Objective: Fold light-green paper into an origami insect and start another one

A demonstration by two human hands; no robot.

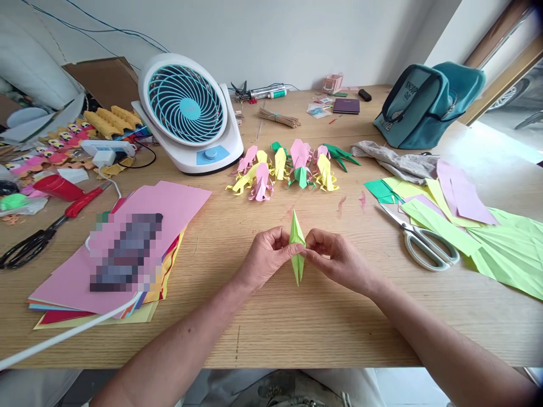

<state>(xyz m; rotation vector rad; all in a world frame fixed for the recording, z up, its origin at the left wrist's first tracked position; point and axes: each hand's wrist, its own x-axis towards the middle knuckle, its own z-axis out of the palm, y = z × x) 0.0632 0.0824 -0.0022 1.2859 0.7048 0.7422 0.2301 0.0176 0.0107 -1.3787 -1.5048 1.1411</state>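
Lt-green folded paper [296, 230] is near table's [314, 333] front edge, long axis front-to-back; L hand [263, 260] & R hand [337, 261] equally close, both pinching its mid, L thumb across.

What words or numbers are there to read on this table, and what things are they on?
"SNOOPY", on the teal fabric bag; the line below it is too unclear to read.
Round blue hub of the white desk fan: marking too small to read.
Green-and-white plastic tube: label too small to read.
Flat dark purple booklet: markings too small to read.
Pointed light-green folded paper: no writing shows.
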